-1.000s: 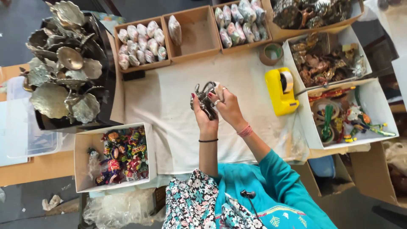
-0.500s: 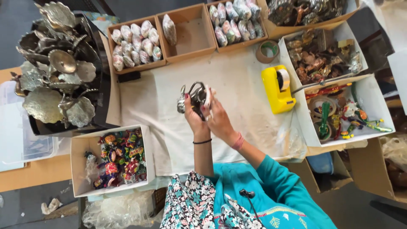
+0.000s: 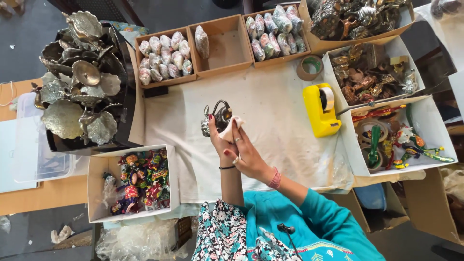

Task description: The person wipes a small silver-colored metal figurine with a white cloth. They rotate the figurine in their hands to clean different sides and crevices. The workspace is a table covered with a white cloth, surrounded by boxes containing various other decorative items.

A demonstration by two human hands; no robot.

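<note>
A small dark silver metal figurine (image 3: 214, 117) with a curled loop on top is held up over the white table cover (image 3: 275, 140). My left hand (image 3: 220, 143), with a black band at the wrist, grips it from below. My right hand (image 3: 250, 158), with rings and a pink bangle, pinches a small white cloth (image 3: 232, 129) against the figurine's right side. Both hands touch each other, in the middle of the table.
A yellow tape dispenser (image 3: 320, 110) and a tape roll (image 3: 309, 67) lie to the right. Cardboard boxes of wrapped pieces (image 3: 163, 57) stand at the back. White boxes hold metal figurines (image 3: 369, 72) and colourful ornaments (image 3: 140, 181). A black tray of metal leaf dishes (image 3: 79, 92) sits left.
The figurine and both hands have drifted a little left and toward me. The white cloth now shows clearly, pressed against the figurine's side.
</note>
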